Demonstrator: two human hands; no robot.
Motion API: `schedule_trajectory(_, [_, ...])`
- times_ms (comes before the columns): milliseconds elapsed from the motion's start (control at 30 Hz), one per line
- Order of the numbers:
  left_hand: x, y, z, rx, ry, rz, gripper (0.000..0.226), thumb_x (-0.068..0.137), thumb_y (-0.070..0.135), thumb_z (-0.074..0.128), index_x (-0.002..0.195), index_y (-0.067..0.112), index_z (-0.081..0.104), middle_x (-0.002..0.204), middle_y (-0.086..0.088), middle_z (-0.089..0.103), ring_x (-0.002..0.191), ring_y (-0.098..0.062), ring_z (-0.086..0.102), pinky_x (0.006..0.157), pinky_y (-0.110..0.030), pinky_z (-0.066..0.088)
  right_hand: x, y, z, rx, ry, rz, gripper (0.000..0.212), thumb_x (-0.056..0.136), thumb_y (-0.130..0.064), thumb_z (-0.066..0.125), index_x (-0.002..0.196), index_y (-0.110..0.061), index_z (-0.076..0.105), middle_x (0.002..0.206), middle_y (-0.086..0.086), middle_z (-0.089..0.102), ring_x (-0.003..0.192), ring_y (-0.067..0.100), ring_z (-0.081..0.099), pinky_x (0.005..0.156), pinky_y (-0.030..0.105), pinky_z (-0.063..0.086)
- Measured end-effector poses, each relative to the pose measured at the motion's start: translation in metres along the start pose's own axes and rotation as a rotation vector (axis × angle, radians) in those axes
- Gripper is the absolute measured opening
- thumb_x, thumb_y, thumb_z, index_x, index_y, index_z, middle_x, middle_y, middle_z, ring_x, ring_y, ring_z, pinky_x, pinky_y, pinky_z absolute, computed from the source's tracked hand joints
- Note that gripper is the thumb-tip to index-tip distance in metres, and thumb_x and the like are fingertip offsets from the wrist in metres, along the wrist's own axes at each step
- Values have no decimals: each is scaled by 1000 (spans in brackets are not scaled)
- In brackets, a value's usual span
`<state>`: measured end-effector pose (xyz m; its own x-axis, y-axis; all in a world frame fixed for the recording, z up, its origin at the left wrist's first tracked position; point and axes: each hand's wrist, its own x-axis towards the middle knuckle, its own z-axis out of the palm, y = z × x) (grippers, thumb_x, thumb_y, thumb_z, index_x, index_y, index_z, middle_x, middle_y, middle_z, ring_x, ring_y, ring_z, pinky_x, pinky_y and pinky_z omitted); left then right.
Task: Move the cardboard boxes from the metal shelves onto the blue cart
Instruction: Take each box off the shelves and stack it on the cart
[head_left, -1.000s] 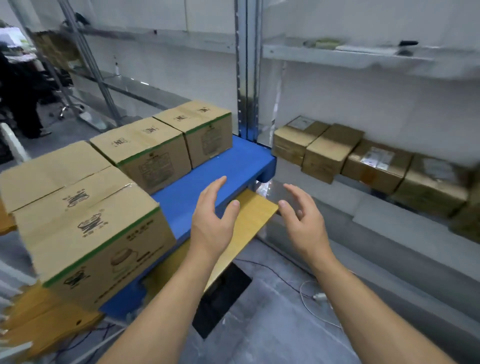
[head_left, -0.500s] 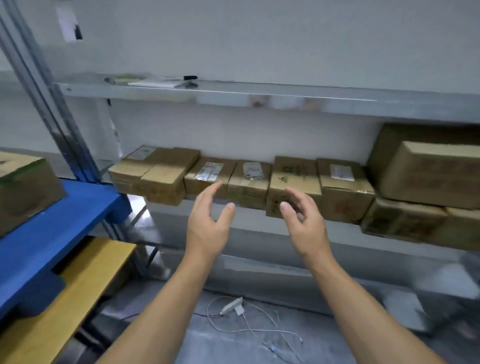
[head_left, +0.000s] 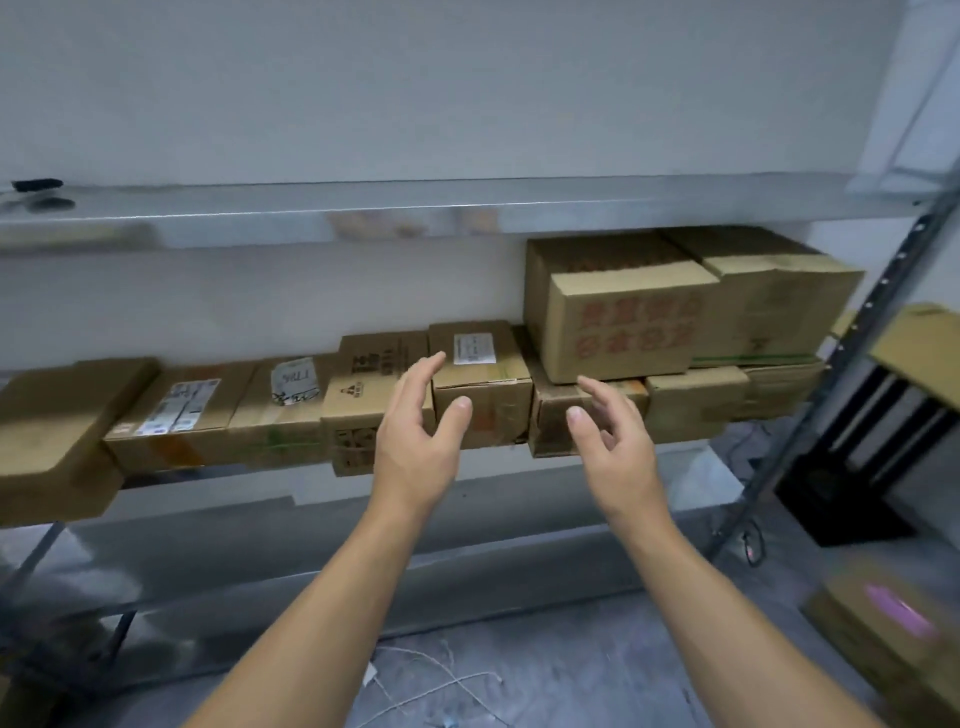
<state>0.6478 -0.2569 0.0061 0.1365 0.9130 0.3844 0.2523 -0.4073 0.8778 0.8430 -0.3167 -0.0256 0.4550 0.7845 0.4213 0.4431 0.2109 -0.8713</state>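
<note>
A row of small cardboard boxes lines the middle metal shelf (head_left: 218, 483). Among them stands a labelled box (head_left: 480, 384), straight ahead of my hands. My left hand (head_left: 415, 441) hovers open just in front of that box's left side, fingers spread and holding nothing. My right hand (head_left: 613, 447) is raised open to the right, before a low box (head_left: 556, 421). A large box with red print (head_left: 623, 322) rests on the low boxes at the right, beside another large box (head_left: 779, 296). The blue cart is out of view.
An upper metal shelf (head_left: 467, 208) runs above the boxes. A perforated shelf upright (head_left: 852, 332) stands at the right, with more boxes (head_left: 883, 623) beyond it on the floor. White cables (head_left: 431, 686) lie on the grey floor below.
My view has swung right, away from the blue cart with its boxes, along the shelf. Both open hands have stayed raised in front of me and now face the shelf's boxes.
</note>
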Motion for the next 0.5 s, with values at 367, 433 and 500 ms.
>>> schedule_trajectory(367, [78, -4, 99, -4, -183, 80, 52, 96, 31, 60, 145, 37, 41, 152, 11, 37, 142, -5, 30, 118, -37, 28, 72, 42, -50, -73, 254, 81, 29, 100, -34, 54, 128, -43, 50, 125, -31, 44, 125, 5, 47, 109, 42, 42])
schedule_trajectory(433, [101, -4, 115, -26, -196, 74, 53, 96, 31, 60, 145, 36, 40, 153, 10, 36, 142, -4, 30, 117, -33, 27, 93, 48, -52, -105, 287, 55, 29, 100, -35, 54, 128, -43, 49, 126, -28, 45, 125, 5, 47, 108, 44, 43])
schedule_trajectory(500, [125, -3, 134, -39, -210, 82, 54, 96, 31, 59, 146, 35, 39, 155, 10, 34, 141, -3, 28, 114, -28, 26, 117, 53, -58, -123, 336, 58, 32, 100, -35, 54, 131, -42, 48, 131, -18, 46, 126, 7, 46, 108, 43, 42])
